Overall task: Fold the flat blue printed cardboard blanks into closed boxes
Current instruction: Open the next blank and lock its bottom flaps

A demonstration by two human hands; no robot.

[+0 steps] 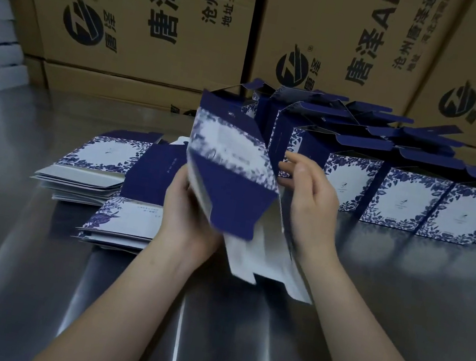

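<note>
- My left hand grips the blank along its left edge. Its fingers go behind the card and are hidden, so I cannot tell how they lie, only that they are curled round it.
- My right hand is at the blank's right edge. Its fingers are bent and close together, and with the thumb below them they seem to pinch that edge. The contact itself is blurred.
- The blank is tilted between my hands, above the table, partly opened. Its print is smeared by motion, and its white flaps hang below my right wrist.
- Beyond my left fingers lies a stack of flat blanks, partly hidden by my hand and the blank.
- Beyond my right fingers stand folded boxes with open top flaps. The row is cut off at the right edge.
- Behind them, brown cartons have their tops out of view.
</note>
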